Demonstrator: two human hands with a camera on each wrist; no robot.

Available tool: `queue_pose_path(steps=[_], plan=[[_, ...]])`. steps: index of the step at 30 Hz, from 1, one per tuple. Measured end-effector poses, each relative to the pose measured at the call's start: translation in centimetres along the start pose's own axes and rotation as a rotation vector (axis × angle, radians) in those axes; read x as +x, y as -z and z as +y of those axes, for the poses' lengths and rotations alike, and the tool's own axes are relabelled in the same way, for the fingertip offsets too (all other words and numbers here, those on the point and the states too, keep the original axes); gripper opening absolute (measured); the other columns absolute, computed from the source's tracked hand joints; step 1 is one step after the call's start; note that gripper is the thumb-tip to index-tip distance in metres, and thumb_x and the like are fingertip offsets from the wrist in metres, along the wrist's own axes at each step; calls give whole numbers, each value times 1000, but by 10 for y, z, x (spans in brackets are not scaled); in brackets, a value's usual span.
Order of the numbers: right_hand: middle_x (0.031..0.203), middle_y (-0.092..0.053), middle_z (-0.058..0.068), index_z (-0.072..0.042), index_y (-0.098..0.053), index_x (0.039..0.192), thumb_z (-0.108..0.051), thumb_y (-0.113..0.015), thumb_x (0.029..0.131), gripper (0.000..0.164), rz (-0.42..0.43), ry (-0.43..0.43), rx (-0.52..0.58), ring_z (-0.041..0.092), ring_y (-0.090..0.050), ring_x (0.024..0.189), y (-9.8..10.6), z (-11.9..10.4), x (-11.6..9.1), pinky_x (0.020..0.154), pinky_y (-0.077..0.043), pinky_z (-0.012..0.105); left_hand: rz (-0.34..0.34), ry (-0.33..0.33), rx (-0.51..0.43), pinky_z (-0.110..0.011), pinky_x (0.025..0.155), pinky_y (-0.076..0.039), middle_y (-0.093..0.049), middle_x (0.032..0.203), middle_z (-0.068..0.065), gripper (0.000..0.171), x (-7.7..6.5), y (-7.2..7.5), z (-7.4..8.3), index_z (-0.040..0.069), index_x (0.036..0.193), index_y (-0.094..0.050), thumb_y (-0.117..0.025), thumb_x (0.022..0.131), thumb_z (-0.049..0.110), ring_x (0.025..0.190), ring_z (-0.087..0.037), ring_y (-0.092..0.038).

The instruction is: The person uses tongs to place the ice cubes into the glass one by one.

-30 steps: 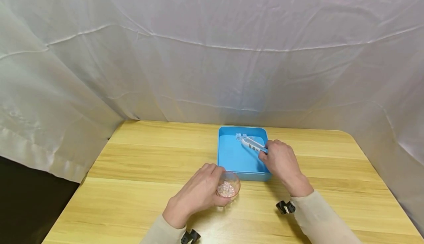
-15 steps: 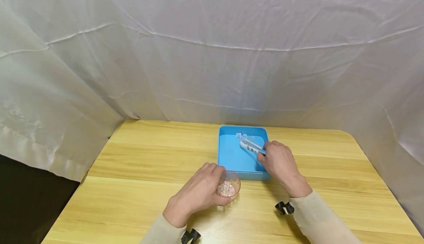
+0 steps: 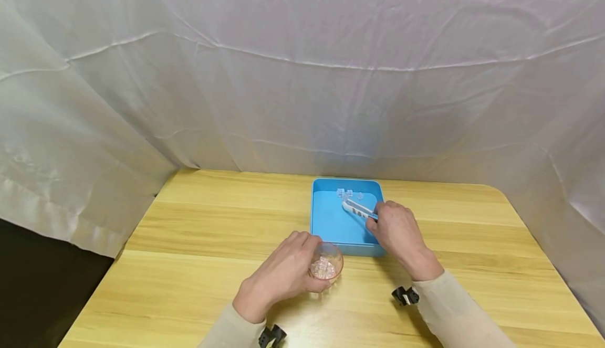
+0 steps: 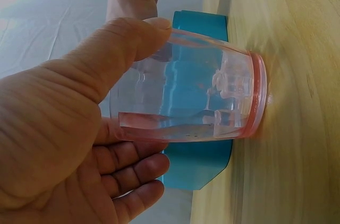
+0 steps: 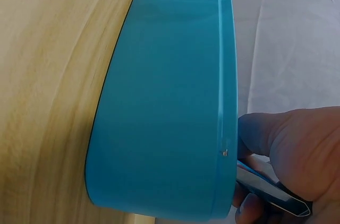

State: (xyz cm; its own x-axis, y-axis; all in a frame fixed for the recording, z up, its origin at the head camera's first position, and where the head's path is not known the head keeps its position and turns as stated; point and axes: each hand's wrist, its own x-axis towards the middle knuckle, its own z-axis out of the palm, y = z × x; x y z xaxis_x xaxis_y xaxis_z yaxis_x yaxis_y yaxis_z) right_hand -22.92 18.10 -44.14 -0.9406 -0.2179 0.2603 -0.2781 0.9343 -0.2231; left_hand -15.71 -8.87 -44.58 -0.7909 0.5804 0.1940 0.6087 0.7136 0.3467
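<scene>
My left hand (image 3: 283,266) holds a clear cup (image 4: 186,88) with a pinkish base, thumb and fingers around it near the rim. Several clear cubes (image 4: 234,83) lie in its bottom. In my right hand (image 3: 399,232) is a pair of tongs (image 3: 357,209) with white arms, reaching over the right side of a blue tray (image 3: 326,227). Their tips are low inside the tray, close to a few clear cubes (image 3: 348,193) near its back wall. Whether the tips pinch a cube is too small to tell. The tray's wall hides the tips in the right wrist view.
The tray stands on a wooden table (image 3: 203,232), just beyond the cup. A grey-white curtain (image 3: 302,101) hangs behind the table and along its sides. A small black device (image 3: 405,296) sits at the right wrist, another (image 3: 271,336) at the left.
The tongs have drawn back slightly toward me from the cubes at the back wall, leaving those cubes more visible. The left hand and cup stay in place.
</scene>
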Motion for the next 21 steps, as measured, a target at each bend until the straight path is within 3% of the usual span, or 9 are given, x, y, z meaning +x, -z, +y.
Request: queue_pose_path(steps=[21], plan=[[66, -47, 4, -4, -59, 74, -6, -69, 88, 17, 12, 22, 39, 19, -43, 59, 2, -1, -5, 55, -35, 30, -11, 10, -13, -33, 100, -55, -67, 114, -5, 68, 1, 0, 0, 4, 126, -63, -91, 78, 44, 107, -18, -60]])
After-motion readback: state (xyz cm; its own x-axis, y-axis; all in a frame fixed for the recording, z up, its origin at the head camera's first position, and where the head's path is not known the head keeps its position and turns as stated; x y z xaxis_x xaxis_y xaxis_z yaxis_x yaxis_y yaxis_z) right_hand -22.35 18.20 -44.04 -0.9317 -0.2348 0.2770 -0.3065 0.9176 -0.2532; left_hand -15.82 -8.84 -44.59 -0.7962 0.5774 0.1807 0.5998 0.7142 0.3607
